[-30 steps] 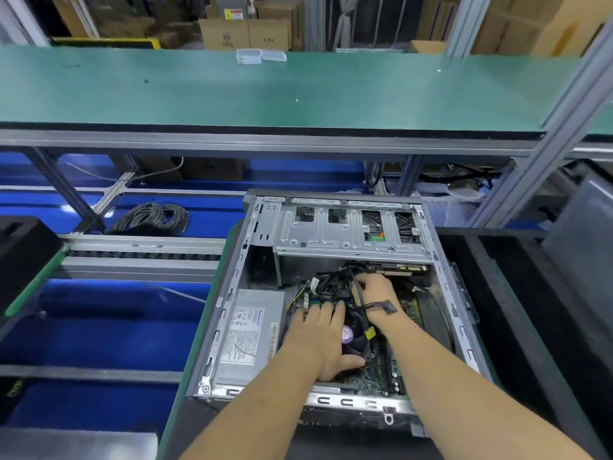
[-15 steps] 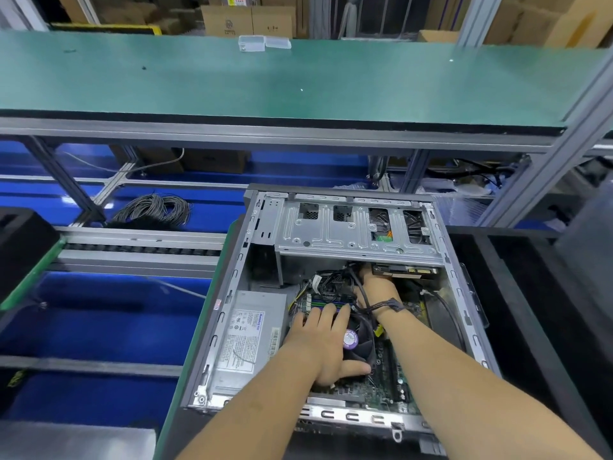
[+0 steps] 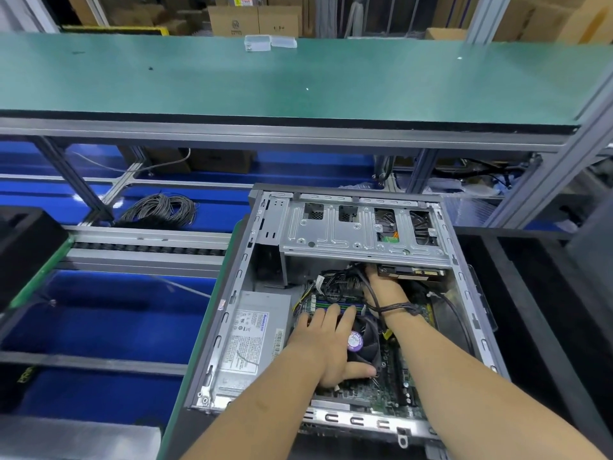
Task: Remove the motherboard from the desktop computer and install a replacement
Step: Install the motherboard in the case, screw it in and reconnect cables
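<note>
The open desktop case (image 3: 460,283) lies on its side before me. Its green motherboard (image 3: 394,386) sits on the case floor with a black CPU fan (image 3: 366,338) on it. My left hand (image 3: 323,346) rests flat beside the fan, fingers straight toward the memory sticks (image 3: 331,306), thumb stretched under the fan. My right hand (image 3: 384,288) reaches among the black cables (image 3: 338,283) below the metal drive cage (image 3: 348,240). Its fingertips are hidden under the cage. A dark cable lies across that wrist.
A grey power supply (image 3: 252,340) fills the case's left side. A coil of wire (image 3: 159,210) lies on the blue shelf at left. A green bench (image 3: 298,78) with a clear plastic box (image 3: 262,43) spans the back. Black trays (image 3: 547,310) flank the case.
My right hand has pushed farther in, up to the drive cage edge, so its fingers are now hidden. My left hand has stayed beside the fan.
</note>
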